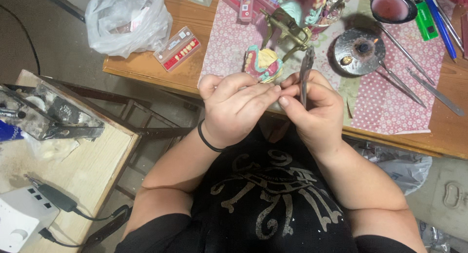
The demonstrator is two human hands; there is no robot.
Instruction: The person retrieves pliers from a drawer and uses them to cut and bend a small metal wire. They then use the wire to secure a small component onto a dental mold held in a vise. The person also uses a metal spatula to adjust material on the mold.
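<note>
Left hand: left hand [234, 107] is curled in a loose fist at chest height, fingertips meeting the other hand's fingers — whether something small is pinched between them cannot be told. A black band [208, 141] sits on its wrist.
Right hand: right hand [312, 104] grips a slim grey metal tool [306, 72], held upright between thumb and fingers, its tip rising above the knuckles.
Dental model: a pink, yellow and teal tooth cast [263, 63] lies on the table just beyond the hands, near the table's front edge.
Brass frame: a brass-coloured hinged frame [287, 29] stands behind the cast, with another pink and teal cast in it.
Mat: a pink patterned sheet [390, 102] covers the middle of the wooden table [156, 68].
Metal dish: a round grey dish [360, 50] with a dark scorched centre lies right of the tool tip — a long-handled spoon-like pan [392, 7] with dark red contents lies above it.
Instruments: thin metal picks [429, 87] lie on the mat's right side.
Tooth card: a small red strip of sample teeth [178, 48] lies at the table's left end, beside a crumpled clear plastic bag [127, 19].
Side bench: at far left a pale bench [92, 160] carries a dirty metal device [44, 116], a white box [19, 219] and a dark cabled handpiece [56, 197].
</note>
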